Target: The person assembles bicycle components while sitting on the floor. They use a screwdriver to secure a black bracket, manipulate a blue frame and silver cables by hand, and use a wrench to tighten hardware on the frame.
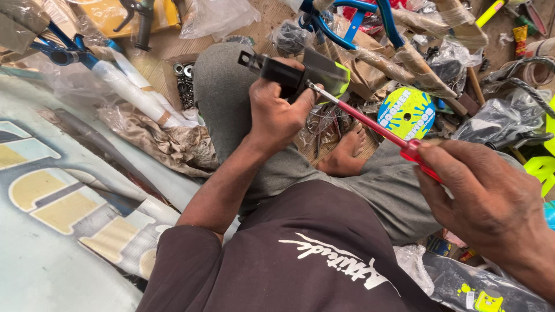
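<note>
Cluttered workshop floor [162,63] all around, seen from above, with cardboard, plastic wrap and small parts.

Near the upper middle of the frame, left hand [277,115] closed firmly around a black pedal-like part with a lime-green end [303,75], fingers wrapped under it, thumb pressed on the side. Part held above the bent knee in grey trousers [222,86]. Metal stub of the part pointing to the upper left.

At the right edge, right hand [491,202] closed on the red transparent handle of a screwdriver [370,124], fingers pinching the handle near its front end. Shaft running up and to the left, tip touching the black part just beside the left thumb.

Between both hands, lower, a bare foot [347,153] resting on the floor. Just right of the shaft, a round blue and yellow disc [407,112] lying among scraps. Above it, blue bicycle frame tubes [352,26] partly wrapped in brown paper. At the upper left, another blue frame piece with white foam wrapping [124,81], and near it a small pile of metal washers [185,81]. At the left side, a large pale painted board [52,196]. At the bottom, a dark brown shirt [289,254] with white print.
</note>
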